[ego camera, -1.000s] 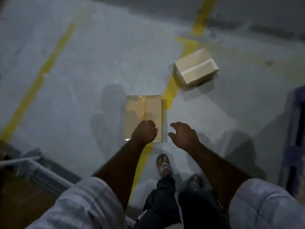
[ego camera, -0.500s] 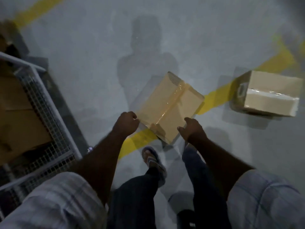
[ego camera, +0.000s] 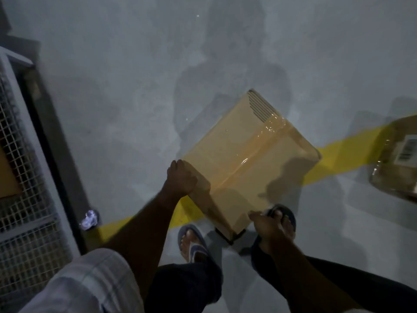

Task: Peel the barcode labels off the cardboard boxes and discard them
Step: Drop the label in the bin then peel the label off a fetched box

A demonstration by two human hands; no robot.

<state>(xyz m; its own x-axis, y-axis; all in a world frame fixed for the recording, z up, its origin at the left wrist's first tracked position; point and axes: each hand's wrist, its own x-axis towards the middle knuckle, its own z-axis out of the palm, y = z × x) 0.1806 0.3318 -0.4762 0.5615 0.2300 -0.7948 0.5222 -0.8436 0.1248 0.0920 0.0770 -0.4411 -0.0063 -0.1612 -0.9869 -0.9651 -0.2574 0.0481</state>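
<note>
Head cam, looking down at a dim grey concrete floor [ego camera: 112, 86], patchy and smooth, with the person's shadow across its middle.

Far left: white wire-mesh cage [ego camera: 27, 177] standing on the floor. A flat brown cardboard sheet [ego camera: 6, 177] shows behind the mesh. Just off the cage's near corner a small crumpled white scrap [ego camera: 90, 220] lies on the floor, touching the end of the yellow line [ego camera: 352, 145]. The line runs diagonally from there up to the right edge.

Centre: cardboard box [ego camera: 248, 159] sits over the yellow line, directly ahead of the feet and rotated diagonally to the view. Clear glossy tape [ego camera: 255, 152] runs along its top seam, and dark stripes are printed at the far corner. Can't tell if it rests on the floor or is lifted.

Left hand [ego camera: 181, 177]: fingers curled over the box's left corner, gripping it.

Right hand [ego camera: 268, 227]: at the box's near corner, fingertips touching it. Too dark and blurred to tell whether it grips.

Below: both feet in sandals, left sandal [ego camera: 191, 242] on the floor beside the line, right sandal [ego camera: 284, 215] partly hidden behind the right hand. Dark trousers, pale checked sleeves.

Far right edge: second box [ego camera: 392, 177], cut off by the frame, on the floor at the line. It is well apart from both hands. White barcode label [ego camera: 408, 150] is on its upward face.
</note>
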